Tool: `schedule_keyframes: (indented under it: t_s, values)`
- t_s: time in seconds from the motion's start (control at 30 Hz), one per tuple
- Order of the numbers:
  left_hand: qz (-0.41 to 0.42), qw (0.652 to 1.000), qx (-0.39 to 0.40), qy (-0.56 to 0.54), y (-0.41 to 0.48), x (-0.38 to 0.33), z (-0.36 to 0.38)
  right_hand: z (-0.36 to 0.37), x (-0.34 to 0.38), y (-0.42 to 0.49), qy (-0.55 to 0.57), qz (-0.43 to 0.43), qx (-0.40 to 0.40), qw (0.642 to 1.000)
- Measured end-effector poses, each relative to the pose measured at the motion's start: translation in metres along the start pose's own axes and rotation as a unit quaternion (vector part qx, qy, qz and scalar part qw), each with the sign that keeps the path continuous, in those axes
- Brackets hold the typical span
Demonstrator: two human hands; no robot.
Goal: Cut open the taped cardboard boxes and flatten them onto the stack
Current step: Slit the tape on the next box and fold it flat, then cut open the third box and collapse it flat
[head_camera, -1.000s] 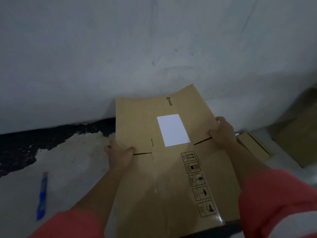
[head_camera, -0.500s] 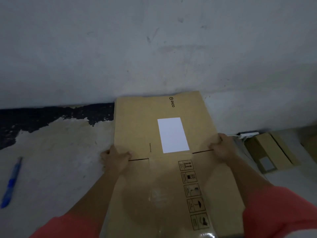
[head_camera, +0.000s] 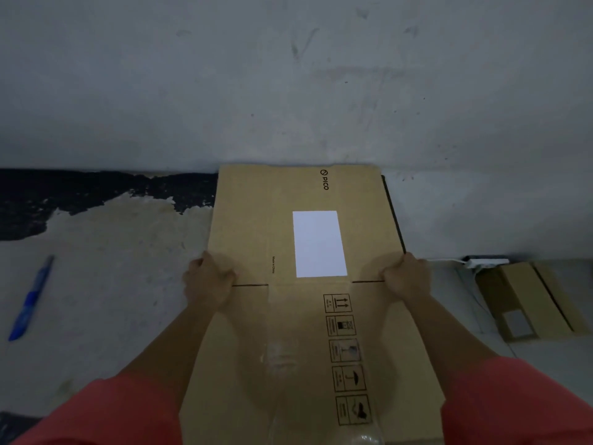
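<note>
Moved: since half a second ago the flattened box (head_camera: pixel 256 220) has slid forward, and its far edge now meets the foot of the wall (head_camera: pixel 288 75); both hands have gone with it.
Box: lies flat and lengthwise away from the person, on the floor (head_camera: pixel 112 268); a dark edge shows under its right side. A white label (head_camera: pixel 319 244) sits on the far panel, and a row of printed handling symbols runs down the near panel.
Left hand (head_camera: pixel 207 281): at the box's left edge by the slit between flaps; the grip is closed, fingers curled round the cardboard edge.
Right hand (head_camera: pixel 406 279): at the right edge, level with the other slit; the grip is the same, fingers curled over the edge.
Sleeves (head_camera: pixel 519 403): red, at the bottom corners.
Blue tool (head_camera: pixel 30 300): pen-shaped, on the floor well left of the box, untouched.
Right side: a small box (head_camera: pixel 526 303) lies on the floor, with a white power strip (head_camera: pixel 486 262) just behind it.
</note>
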State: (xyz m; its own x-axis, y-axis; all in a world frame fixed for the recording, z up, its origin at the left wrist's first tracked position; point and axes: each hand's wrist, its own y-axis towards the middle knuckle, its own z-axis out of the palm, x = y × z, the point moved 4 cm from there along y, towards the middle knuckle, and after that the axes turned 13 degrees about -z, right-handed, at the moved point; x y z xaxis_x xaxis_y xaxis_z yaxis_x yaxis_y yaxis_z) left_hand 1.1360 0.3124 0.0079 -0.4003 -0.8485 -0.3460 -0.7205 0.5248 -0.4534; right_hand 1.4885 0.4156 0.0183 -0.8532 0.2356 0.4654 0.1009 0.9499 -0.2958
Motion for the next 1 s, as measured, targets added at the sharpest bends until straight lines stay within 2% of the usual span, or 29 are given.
schedule_keyframes:
  t_s: [0.13,0.3,0.43,0.57,0.77,1.0]
  values:
    - [-0.003,1.000,0.000,-0.013,-0.005,-0.002,0.001,0.002,0.004,-0.001,-0.024,-0.011,-0.025,0.999]
    - [0.006,0.995,0.069,-0.070,-0.006,0.001,0.003,0.004,0.011,-0.007,-0.085,-0.011,-0.011,0.996]
    - [0.031,0.997,0.075,0.009,-0.016,-0.001,-0.020,0.002,0.044,-0.023,-0.139,-0.032,-0.008,0.990]
    - [0.076,0.993,0.056,0.076,-0.020,0.015,-0.068,0.020,0.117,-0.051,-0.129,-0.112,0.050,0.984]
    - [0.092,0.991,0.039,0.085,-0.007,0.099,-0.174,0.066,0.258,-0.125,-0.105,-0.270,0.049,0.956]
    - [0.048,0.998,0.002,0.037,0.037,0.258,-0.322,0.152,0.406,-0.243,-0.111,-0.339,0.102,0.929]
